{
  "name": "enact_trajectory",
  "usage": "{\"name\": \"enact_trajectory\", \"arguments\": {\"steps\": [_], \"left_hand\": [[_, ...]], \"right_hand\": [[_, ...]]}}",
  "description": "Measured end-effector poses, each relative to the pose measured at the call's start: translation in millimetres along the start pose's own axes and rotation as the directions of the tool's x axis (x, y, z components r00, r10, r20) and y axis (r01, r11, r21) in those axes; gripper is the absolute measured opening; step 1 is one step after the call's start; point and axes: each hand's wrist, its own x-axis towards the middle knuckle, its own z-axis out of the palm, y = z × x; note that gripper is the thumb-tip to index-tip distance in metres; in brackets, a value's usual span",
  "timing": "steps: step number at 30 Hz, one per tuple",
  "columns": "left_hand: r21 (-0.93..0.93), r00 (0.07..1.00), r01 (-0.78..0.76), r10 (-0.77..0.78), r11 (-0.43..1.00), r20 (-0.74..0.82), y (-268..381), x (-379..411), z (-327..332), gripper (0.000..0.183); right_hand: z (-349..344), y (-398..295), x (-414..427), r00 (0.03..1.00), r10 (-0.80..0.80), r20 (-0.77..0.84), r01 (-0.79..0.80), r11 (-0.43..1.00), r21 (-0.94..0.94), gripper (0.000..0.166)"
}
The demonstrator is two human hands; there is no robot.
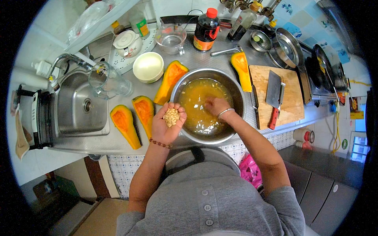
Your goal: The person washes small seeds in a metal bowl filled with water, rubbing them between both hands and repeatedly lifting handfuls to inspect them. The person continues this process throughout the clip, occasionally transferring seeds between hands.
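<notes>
My left hand (167, 125) is cupped palm up around a heap of pale pumpkin seeds (171, 117), beside the near left rim of a large steel basin (243, 110). Cloudy orange water (196, 103) with floating seeds fills much of the basin. My right hand (218, 106) dips into it, its fingers partly under the surface, so what they hold is hidden. Pumpkin pieces with orange flesh lie around the basin: two (123, 125) (144, 113) at the left, one (171, 81) against the rim, and one (242, 70) at the upper right.
A cleaver (273, 91) and another knife-like tool (282, 93) lie on a wooden cutting board (292, 109) at the right. A pale bowl (148, 67), a glass pitcher (110, 81) and a steel sink (78, 118) are at the left. Bottles (206, 29) and a peeler-like tool (226, 50) stand or lie behind.
</notes>
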Motion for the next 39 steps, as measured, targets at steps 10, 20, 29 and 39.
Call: {"name": "enact_trajectory", "arguments": {"steps": [10,20,29,39], "left_hand": [[0.012,0.999,-0.006,0.006,1.0,-0.054,-2.1,1.0,-4.5,0.019],[0.0,1.0,0.014,-0.014,1.0,-0.027,-4.2,0.8,-2.3,0.016],[0.024,0.999,0.03,-0.029,0.999,-0.015,-3.9,2.2,-4.3,0.016],[0.002,0.999,0.028,-0.028,1.0,-0.024,-4.9,2.6,-5.3,0.016]], "right_hand": [[36.1,-36.9,-30.2,0.919,-0.154,0.363,0.234,0.954,-0.189,0.029],[-17.0,-9.7,-32.5,0.772,-0.027,0.634,-0.44,0.698,0.565,0.024],[-50.6,20.6,-21.4,0.925,0.049,0.376,-0.157,0.952,0.262,0.018],[7.7,5.5,-21.8,0.953,-0.157,0.261,0.189,0.976,-0.103,0.026]]}}
